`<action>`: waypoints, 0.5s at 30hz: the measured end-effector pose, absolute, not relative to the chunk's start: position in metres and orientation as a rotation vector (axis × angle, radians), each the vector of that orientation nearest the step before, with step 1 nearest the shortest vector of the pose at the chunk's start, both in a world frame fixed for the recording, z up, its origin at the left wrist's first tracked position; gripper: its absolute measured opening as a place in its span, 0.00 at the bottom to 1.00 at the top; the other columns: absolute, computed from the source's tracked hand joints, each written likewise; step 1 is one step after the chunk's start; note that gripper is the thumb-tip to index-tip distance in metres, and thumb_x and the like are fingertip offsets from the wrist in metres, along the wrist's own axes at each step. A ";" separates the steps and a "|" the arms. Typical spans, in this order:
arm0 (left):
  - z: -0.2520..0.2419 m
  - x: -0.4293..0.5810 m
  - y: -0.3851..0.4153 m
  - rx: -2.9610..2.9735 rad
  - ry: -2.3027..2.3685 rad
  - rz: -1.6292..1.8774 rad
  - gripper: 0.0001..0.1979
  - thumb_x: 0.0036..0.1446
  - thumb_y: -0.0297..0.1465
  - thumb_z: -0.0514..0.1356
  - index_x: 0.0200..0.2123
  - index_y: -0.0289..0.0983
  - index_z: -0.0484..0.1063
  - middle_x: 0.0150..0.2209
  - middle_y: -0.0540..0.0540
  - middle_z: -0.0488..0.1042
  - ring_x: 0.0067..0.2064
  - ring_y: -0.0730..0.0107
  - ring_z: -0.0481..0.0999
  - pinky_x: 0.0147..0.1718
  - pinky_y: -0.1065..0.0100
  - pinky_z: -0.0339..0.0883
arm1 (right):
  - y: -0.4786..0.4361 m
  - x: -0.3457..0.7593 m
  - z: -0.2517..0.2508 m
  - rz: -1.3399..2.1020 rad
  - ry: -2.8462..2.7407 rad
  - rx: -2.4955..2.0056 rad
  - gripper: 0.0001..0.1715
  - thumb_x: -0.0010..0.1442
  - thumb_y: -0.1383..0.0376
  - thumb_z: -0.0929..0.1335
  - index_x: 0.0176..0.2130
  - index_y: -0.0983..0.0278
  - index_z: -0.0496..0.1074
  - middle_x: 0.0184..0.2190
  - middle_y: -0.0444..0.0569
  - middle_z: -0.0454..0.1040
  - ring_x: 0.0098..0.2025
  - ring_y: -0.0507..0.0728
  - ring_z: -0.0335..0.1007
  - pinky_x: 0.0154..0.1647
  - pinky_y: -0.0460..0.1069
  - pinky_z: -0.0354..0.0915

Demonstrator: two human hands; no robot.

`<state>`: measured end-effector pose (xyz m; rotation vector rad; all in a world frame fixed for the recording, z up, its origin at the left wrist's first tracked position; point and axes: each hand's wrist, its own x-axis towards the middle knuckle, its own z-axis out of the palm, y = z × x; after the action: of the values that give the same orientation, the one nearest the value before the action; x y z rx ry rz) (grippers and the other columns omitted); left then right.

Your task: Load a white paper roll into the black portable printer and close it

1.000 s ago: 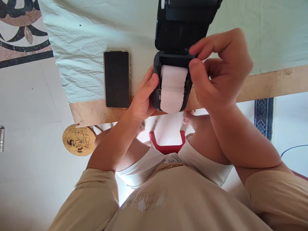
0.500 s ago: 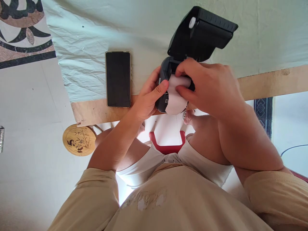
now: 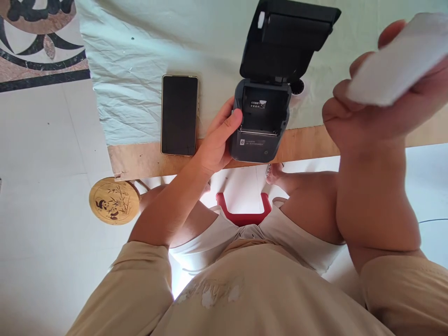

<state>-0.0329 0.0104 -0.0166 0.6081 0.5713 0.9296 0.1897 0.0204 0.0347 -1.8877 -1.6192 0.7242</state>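
Note:
A dark label printer is tilted up at the table's near edge, its black lid swung back. Its bay is bare inside, with a small printed sticker on the back wall. My left hand grips the printer's left side, thumb on the front rim. Off to the upper right, well away from the printer, my right hand is closed around a white paper roll. The roll is blurred and partly cut off by the frame's right edge.
A phone with a dark screen lies left of the printer on the pale green cloth. Behind the printer's right side stands a small white cylindrical thing. A round wooden stool is on the floor at left.
My right hand has lifted the paper roll out of the printer and carried it to the upper right. The left hand still holds the printer, whose bay now shows.

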 end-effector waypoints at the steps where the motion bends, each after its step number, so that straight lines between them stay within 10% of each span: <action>1: -0.016 -0.032 0.011 0.615 0.580 0.935 0.12 0.63 0.34 0.50 0.44 0.40 0.70 0.38 0.52 0.75 0.40 0.72 0.79 0.38 0.69 0.73 | 0.026 0.192 0.027 0.764 -1.510 -1.839 0.28 0.54 0.58 0.40 0.44 0.59 0.54 0.39 0.51 0.57 0.22 0.50 0.44 0.19 0.49 0.49; 6: -0.016 -0.029 0.010 0.627 0.654 0.955 0.12 0.62 0.38 0.52 0.43 0.41 0.71 0.38 0.51 0.75 0.40 0.68 0.79 0.35 0.69 0.74 | 0.050 0.196 -0.021 0.682 -0.740 -1.545 0.03 0.53 0.63 0.52 0.32 0.58 0.47 0.27 0.43 0.50 0.19 0.48 0.38 0.16 0.47 0.34; 15: -0.016 -0.031 0.013 0.589 0.676 0.910 0.14 0.59 0.41 0.55 0.44 0.42 0.71 0.43 0.49 0.76 0.56 0.62 0.73 0.49 0.65 0.73 | 0.051 0.207 -0.021 0.188 -1.445 -1.446 0.21 0.54 0.47 0.64 0.28 0.59 0.56 0.25 0.46 0.55 0.27 0.52 0.49 0.32 0.52 0.51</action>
<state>-0.0306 0.0134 -0.0159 0.5886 0.6760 0.9098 0.2068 0.0513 -0.0210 -1.4459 -1.4452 0.1877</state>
